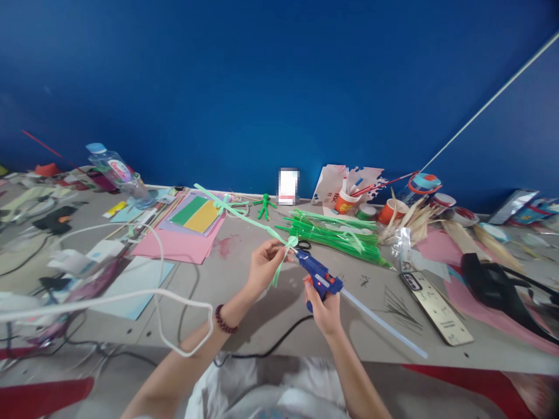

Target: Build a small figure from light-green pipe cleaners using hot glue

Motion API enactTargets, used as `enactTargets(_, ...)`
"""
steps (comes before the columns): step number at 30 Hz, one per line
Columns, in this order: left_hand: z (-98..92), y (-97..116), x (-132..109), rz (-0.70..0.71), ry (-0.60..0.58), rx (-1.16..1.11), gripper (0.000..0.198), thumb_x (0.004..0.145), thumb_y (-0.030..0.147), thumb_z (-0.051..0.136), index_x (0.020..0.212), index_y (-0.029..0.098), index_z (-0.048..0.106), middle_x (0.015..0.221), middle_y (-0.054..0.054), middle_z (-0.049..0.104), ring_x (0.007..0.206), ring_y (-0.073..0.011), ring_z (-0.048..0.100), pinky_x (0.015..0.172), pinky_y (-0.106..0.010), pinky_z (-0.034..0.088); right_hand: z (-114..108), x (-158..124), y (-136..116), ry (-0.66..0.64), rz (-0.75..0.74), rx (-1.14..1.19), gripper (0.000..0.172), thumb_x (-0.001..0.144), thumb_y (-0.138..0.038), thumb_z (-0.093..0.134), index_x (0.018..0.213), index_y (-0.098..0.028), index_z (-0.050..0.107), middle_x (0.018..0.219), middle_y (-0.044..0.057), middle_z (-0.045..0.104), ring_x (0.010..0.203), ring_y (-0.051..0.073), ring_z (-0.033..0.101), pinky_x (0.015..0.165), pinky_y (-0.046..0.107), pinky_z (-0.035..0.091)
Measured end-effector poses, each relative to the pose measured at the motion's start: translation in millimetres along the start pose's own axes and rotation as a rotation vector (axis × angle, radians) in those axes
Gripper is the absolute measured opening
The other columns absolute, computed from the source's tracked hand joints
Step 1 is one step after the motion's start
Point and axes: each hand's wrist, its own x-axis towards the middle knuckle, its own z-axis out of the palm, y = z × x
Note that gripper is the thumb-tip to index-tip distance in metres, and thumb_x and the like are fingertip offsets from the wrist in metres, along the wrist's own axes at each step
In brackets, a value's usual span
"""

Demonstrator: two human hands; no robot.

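My left hand [265,265] pinches a piece made of mint-green strips [251,220], which cross near its far left end. A small round mint-green disc [292,240] sits at its near end, just past my fingertips, with more strips hanging below. In my right hand [325,311] is a blue hot glue gun [315,270], my fingers wrapped round its grip. Its nozzle points up-left at the disc; whether they touch I cannot tell. A long translucent glue stick [384,323] sticks out of its back. Black scissor handles [302,245] show just behind the nozzle.
Behind my hands lies a bundle of green pipe cleaners [343,240], near a small green figure [264,206] and a lit phone [287,186]. A patterned phone [437,308] lies right. Coloured paper [174,244] and a white cable [187,291] are left; a black cord [279,343] runs below.
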Motion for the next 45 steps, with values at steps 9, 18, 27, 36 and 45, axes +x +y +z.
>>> enactTargets(9, 1.6, -5.9, -3.2, 0.128, -0.018, 0.103, 0.023, 0.074, 0.033, 0.066, 0.087, 0.016, 0.060, 0.073, -0.003, 0.068, 0.061, -0.0140, 0.065, 0.066, -0.028, 0.054, 0.6, -0.6, -2.1, -0.006, -0.007, -0.015, 0.025, 0.081, -0.039, 0.055, 0.079, -0.014, 0.060, 0.048, -0.003, 0.046, 0.042, 0.009, 0.041, 0.042, 0.022, 0.037)
enactTargets(18, -0.8, -7.0, -6.3, 0.254, 0.030, 0.341, 0.021, 0.078, 0.033, 0.061, 0.089, 0.016, 0.061, 0.069, -0.003, 0.068, 0.065, -0.0148, 0.064, 0.069, -0.026, 0.052, 1.4, 0.0, -5.9, 0.015, -0.071, -0.067, 0.024, 0.081, -0.038, 0.056, 0.077, -0.015, 0.062, 0.048, -0.002, 0.049, 0.042, 0.010, 0.043, 0.042, 0.023, 0.040)
enactTargets(27, 0.0, -4.8, -6.7, 0.310, 0.092, 0.372, 0.017, 0.078, 0.032, 0.061, 0.087, 0.018, 0.062, 0.069, -0.002, 0.068, 0.063, -0.0144, 0.065, 0.067, -0.025, 0.052, 0.9, -1.0, -2.7, -0.006, -0.017, -0.006, 0.024, 0.081, -0.038, 0.055, 0.077, -0.015, 0.061, 0.048, -0.004, 0.046, 0.042, 0.009, 0.042, 0.042, 0.022, 0.038)
enactTargets(36, -0.1, -6.4, -7.3, 0.328, 0.081, 0.380, 0.016, 0.078, 0.031, 0.061, 0.088, 0.018, 0.064, 0.069, -0.002, 0.068, 0.064, -0.0142, 0.064, 0.067, -0.024, 0.051, 1.6, -1.2, -1.2, -0.024, 0.029, 0.071, 0.024, 0.081, -0.039, 0.056, 0.080, -0.015, 0.060, 0.048, -0.004, 0.046, 0.041, 0.008, 0.041, 0.042, 0.022, 0.037)
enactTargets(45, -0.5, -2.9, -7.4, 0.280, -0.003, 0.241, 0.023, 0.080, 0.035, 0.060, 0.093, 0.016, 0.060, 0.069, -0.003, 0.068, 0.064, -0.0152, 0.066, 0.068, -0.028, 0.054, 0.4, -0.5, 5.4, -0.032, 0.006, 0.119, 0.024, 0.082, -0.040, 0.055, 0.082, -0.016, 0.059, 0.048, -0.005, 0.046, 0.043, 0.009, 0.045, 0.045, 0.023, 0.039)
